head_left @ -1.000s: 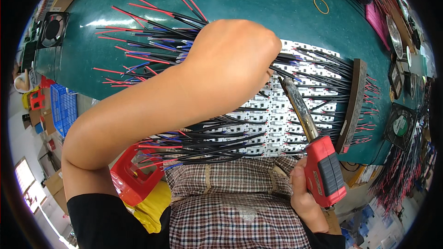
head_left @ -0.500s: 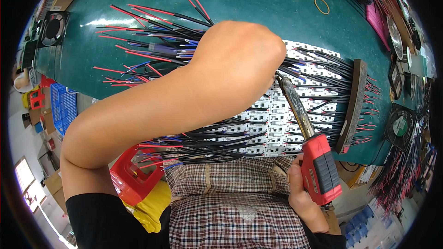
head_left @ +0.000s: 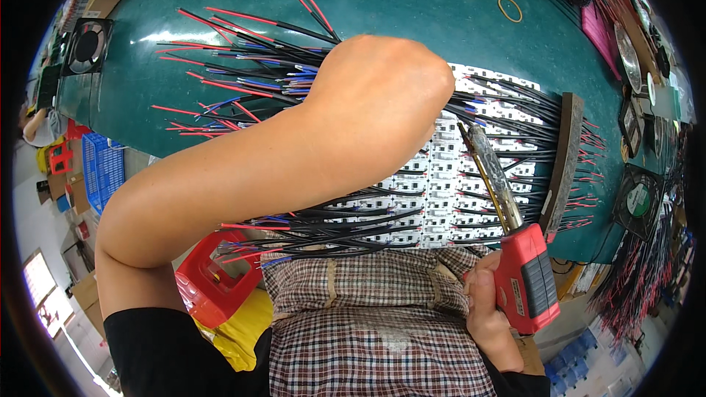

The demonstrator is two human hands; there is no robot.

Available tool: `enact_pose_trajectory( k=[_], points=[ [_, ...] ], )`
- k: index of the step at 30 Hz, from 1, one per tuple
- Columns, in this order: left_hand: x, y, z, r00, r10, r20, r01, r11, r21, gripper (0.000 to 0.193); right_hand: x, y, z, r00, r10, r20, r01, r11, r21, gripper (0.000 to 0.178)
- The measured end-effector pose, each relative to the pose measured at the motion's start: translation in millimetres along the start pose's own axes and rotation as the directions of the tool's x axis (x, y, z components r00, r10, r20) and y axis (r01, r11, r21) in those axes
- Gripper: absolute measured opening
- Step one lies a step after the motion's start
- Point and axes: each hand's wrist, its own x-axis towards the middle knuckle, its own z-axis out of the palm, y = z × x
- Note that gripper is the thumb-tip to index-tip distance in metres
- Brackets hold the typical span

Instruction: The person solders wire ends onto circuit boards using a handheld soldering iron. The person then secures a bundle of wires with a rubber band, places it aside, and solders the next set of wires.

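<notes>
My right hand [head_left: 489, 309] grips a red-and-black soldering gun [head_left: 526, 276], its long metal barrel pointing up and left over a panel of white circuit boards [head_left: 441, 209]. The barrel's tip is over the panel, just right of my left hand [head_left: 386, 99] and apart from it. That hand is bent down over the upper middle of the boards. Its fingers are hidden beneath the back of the hand, so whatever they touch cannot be seen. Black cables [head_left: 375, 224] with red and blue wire ends fan out left from the boards, and more black cables [head_left: 526, 143] run right.
A dark bar [head_left: 562, 169] lies across the right-hand cables on the green table [head_left: 412, 0]. A rubber band [head_left: 510, 9] lies farther back. Small fans stand at left [head_left: 88, 46] and right [head_left: 638, 202]. Below left are a red plastic piece [head_left: 202, 287] and a blue basket [head_left: 101, 169].
My right hand has shifted the soldering gun a little right and down, taking its tip away from my left hand. The left hand stays almost in place.
</notes>
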Motion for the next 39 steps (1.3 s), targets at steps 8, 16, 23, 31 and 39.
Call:
enact_pose_trajectory(
  k=[8,16,23,31,39],
  points=[
    [-1,-4,-10,0.996,-0.077,0.048,0.085,0.981,-0.175,0.025,4,12,5,0.977,-0.193,-0.088,0.201,0.975,0.093,0.012],
    [-4,-1,-19,0.938,0.075,-0.338,-0.111,0.990,-0.090,0.021,2,9,1,0.982,-0.165,-0.091,0.176,0.974,0.139,0.013],
    [-15,6,-11,0.994,-0.023,-0.105,-0.002,0.972,-0.233,0.017,-11,11,-11,0.999,-0.048,0.013,0.049,0.997,-0.056,0.013],
    [-17,9,-3,0.991,-0.127,-0.041,0.107,0.939,-0.328,0.021,-18,17,-4,0.998,0.067,0.001,-0.067,0.996,0.056,0.024],
    [-19,-2,2,0.994,-0.094,-0.053,0.068,0.927,-0.368,0.021,-21,33,3,0.995,-0.103,-0.012,0.104,0.991,0.083,0.035]
  ],
)
